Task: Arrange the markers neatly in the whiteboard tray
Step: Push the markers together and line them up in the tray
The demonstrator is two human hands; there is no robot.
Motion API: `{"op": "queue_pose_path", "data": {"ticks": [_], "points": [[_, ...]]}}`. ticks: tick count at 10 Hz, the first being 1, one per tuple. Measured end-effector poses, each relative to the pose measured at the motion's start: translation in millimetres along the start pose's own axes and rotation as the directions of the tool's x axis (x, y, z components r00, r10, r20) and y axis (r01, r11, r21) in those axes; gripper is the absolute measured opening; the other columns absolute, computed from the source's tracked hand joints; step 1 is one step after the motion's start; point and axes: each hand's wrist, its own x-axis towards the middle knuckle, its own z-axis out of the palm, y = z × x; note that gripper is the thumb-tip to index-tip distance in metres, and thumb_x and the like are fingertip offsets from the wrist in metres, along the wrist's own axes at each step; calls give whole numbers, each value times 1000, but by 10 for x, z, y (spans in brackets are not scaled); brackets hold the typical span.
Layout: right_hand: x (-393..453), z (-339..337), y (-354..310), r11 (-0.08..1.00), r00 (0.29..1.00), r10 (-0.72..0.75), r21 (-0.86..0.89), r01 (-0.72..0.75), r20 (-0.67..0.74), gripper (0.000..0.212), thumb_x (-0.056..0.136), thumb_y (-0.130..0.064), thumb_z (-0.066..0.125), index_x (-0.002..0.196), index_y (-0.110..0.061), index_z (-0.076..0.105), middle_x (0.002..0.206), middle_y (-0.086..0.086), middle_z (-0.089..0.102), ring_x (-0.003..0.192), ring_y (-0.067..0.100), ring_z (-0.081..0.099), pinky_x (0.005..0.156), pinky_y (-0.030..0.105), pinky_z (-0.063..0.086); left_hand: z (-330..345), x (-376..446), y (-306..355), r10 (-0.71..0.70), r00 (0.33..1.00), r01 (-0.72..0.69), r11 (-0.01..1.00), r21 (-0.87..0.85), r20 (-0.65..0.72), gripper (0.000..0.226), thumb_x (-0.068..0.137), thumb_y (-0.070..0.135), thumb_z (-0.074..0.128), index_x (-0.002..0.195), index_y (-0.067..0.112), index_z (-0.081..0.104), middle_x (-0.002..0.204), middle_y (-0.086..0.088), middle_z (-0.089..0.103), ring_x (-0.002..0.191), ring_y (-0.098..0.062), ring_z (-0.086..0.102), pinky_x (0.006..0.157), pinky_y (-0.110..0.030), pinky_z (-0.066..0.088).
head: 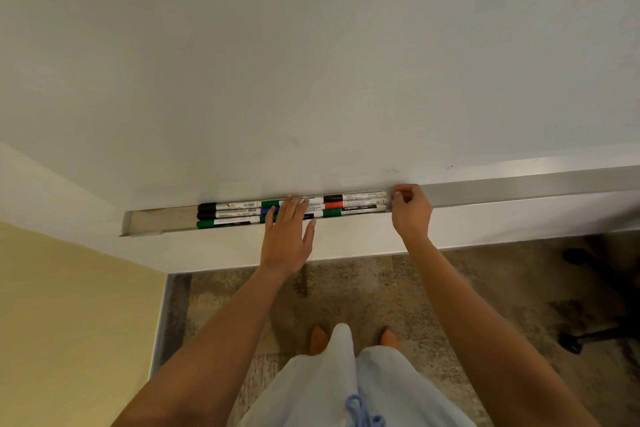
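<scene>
1. A long, shallow silver metal whiteboard tray (159,222) runs along the bottom edge of a plain white whiteboard (311,62).
2. White-barrelled markers (360,208) with black, green, blue and red caps lie lengthwise in the tray, packed side by side in three rows, two markers end to end in each row.
3. The left hand (285,236) is spread flat, fingers wide, with its fingertips resting on the markers near the middle of the bundle; it grips nothing.
4. The right hand (410,211) is curled at the right-hand end of the rows, fingers bent against the marker ends; whether it pinches anything cannot be told.
5. The tray's left portion is bare metal.
6. Below are mottled brown carpet (433,288) and a yellow wall (69,322) at left.
</scene>
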Motion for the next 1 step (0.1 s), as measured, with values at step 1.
{"op": "queue_pose_path", "data": {"ticks": [1], "points": [[-107, -3, 6, 998, 997, -44, 49, 48, -69, 14, 95, -8, 50, 100, -14, 61, 89, -2, 63, 76, 8, 58, 60, 6, 40, -10, 22, 3, 27, 999, -27, 1000, 4, -43, 50, 102, 40, 33, 149, 22, 33, 159, 0, 28, 149, -15, 16, 122, -43, 9]]}}
